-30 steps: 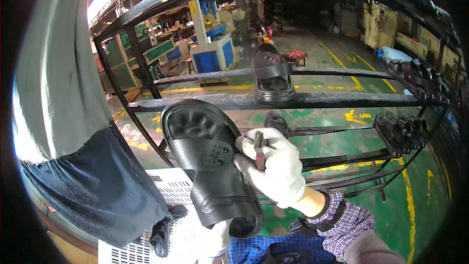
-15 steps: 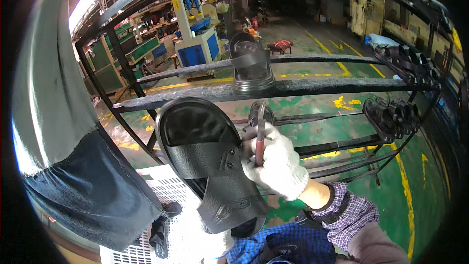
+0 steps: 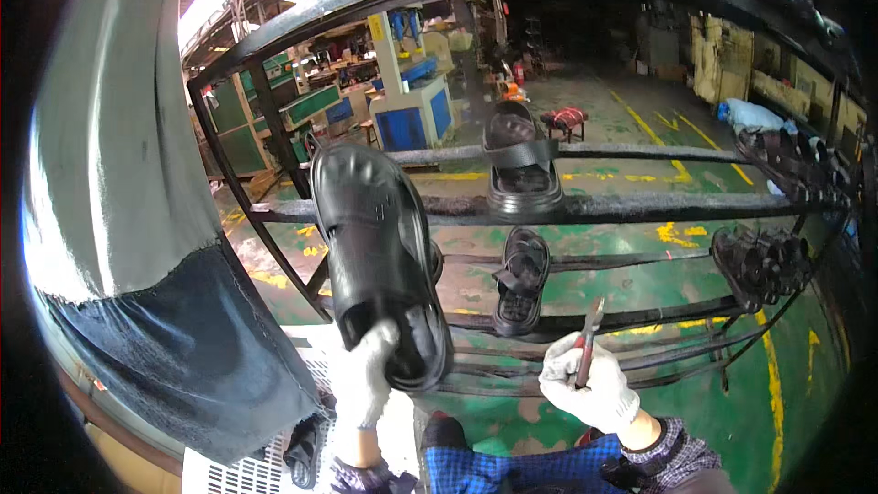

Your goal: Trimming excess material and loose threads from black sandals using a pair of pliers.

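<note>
My left hand (image 3: pixel 369 375), in a white glove, grips a black sandal (image 3: pixel 380 229) at the heel end. The sandal is tilted up, its broad upper facing me and its toe end pointing away. Some of the fingers are hidden inside and behind it. To the right, apart from the sandal, my gloved right hand (image 3: pixel 593 389) is closed around a slim tool with a red-brown handle (image 3: pixel 585 359) and a metal tip pointing up. What kind of tool it is I cannot make out. Another black sandal (image 3: pixel 522 284) rests on the lower rack bars between the hands.
A black metal rack (image 3: pixel 439 209) spans the view, with a strapped sandal (image 3: pixel 521 165) at mid-height and several more (image 3: pixel 764 265) at its right end. A grey and dark blue cloth (image 3: pixel 155 329) hangs at left. Below it stands a white perforated crate (image 3: pixel 242 476) with a sandal inside.
The sandal in my left hand has turned from its strapped side to its broad upper. My right hand has drawn away from it, down and to the right, still holding the tool.
</note>
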`<action>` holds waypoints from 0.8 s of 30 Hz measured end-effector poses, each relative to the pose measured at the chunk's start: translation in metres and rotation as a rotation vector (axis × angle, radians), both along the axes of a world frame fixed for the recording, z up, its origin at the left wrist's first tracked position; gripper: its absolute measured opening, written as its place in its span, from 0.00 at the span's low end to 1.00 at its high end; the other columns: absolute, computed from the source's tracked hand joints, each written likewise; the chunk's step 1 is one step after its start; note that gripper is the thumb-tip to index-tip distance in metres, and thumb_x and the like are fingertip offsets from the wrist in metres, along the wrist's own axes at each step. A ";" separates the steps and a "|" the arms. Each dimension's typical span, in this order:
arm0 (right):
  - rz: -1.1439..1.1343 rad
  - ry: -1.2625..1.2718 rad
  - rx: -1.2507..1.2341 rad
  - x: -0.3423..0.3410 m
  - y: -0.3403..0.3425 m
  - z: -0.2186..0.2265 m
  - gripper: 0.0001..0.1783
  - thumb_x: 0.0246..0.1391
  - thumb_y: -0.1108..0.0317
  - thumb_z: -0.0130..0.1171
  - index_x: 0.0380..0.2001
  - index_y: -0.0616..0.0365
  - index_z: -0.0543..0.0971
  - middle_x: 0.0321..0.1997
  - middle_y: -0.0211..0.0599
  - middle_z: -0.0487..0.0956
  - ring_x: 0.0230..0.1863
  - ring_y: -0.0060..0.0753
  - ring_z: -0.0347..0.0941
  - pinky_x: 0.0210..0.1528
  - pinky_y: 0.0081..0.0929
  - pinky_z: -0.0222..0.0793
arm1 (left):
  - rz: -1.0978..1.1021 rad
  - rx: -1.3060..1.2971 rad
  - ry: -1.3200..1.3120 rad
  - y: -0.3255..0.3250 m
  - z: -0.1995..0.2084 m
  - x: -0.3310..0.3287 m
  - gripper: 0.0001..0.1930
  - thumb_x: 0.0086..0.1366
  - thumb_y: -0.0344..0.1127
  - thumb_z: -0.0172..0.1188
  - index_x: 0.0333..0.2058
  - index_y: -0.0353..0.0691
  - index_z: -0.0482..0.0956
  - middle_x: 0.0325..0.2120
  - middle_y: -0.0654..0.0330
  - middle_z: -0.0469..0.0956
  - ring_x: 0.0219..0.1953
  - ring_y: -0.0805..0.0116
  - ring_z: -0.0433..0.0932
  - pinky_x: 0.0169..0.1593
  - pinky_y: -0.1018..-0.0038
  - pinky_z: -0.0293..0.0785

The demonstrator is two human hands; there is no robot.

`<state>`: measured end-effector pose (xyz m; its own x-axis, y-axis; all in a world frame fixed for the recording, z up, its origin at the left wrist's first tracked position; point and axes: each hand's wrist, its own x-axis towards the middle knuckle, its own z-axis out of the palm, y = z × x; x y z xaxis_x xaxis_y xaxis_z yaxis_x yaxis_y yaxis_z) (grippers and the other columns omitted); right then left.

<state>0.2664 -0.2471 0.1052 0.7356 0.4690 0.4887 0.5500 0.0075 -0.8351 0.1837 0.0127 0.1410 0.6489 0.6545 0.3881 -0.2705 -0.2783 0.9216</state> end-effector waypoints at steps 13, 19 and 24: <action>0.091 0.084 -0.298 0.001 0.021 -0.035 0.08 0.43 0.75 0.64 0.31 0.59 0.82 0.36 0.41 0.80 0.40 0.38 0.76 0.44 0.33 0.71 | 0.471 0.758 0.385 0.125 0.114 0.134 0.16 0.68 0.39 0.49 0.44 0.35 0.80 0.43 0.49 0.80 0.45 0.56 0.80 0.50 0.70 0.72; 0.301 0.117 -0.527 0.010 0.098 -0.100 0.17 0.49 0.67 0.62 0.45 0.53 0.81 0.47 0.43 0.76 0.41 0.45 0.77 0.45 0.34 0.73 | 0.297 0.394 0.337 0.135 -0.131 -0.020 0.08 0.60 0.32 0.60 0.37 0.36 0.79 0.32 0.48 0.80 0.35 0.52 0.80 0.41 0.64 0.75; 0.603 -0.243 -0.403 -0.010 0.246 -0.119 0.11 0.45 0.70 0.62 0.35 0.61 0.80 0.45 0.43 0.76 0.44 0.50 0.74 0.51 0.43 0.70 | 0.092 0.037 1.573 0.128 -0.369 -0.248 0.37 0.57 0.59 0.59 0.58 0.36 0.70 0.52 0.48 0.75 0.54 0.52 0.74 0.57 0.64 0.68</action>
